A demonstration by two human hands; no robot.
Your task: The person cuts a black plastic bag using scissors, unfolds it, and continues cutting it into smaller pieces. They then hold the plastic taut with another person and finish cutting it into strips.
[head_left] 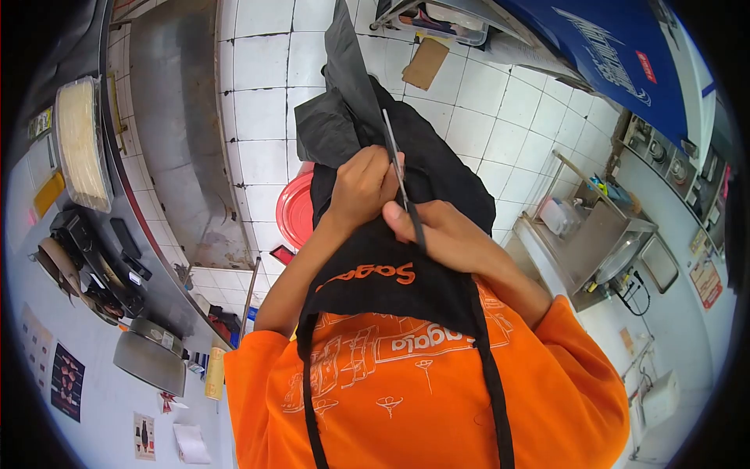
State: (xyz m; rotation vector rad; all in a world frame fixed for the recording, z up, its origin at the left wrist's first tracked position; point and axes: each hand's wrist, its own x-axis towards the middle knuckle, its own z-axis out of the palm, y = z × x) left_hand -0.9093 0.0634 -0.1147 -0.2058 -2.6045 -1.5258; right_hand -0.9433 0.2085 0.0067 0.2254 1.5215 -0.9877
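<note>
My left hand (pixel 362 187) is closed on a dark grey, thin sheet (pixel 351 74), bunched at the fingers and rising above them in a pointed strip, with a wider fold (pixel 324 129) hanging to the left. In my right hand (pixel 445 234) is a long, narrow-bladed knife (pixel 392 144) with a dark handle. The blade points away from me and runs beside the sheet, right at the left hand's fingers. My right thumb lies by the handle. Both hands are in front of my black apron (pixel 367 273), worn over an orange shirt.
A red round basin (pixel 296 209) is on the white tiled floor below left. Brown cardboard (pixel 426 64) lies farther out. A metal counter (pixel 180 133) runs along the left, with a wrapped pale package (pixel 82 144) on the shelf edge. A steel sink unit (pixel 601 242) stands right.
</note>
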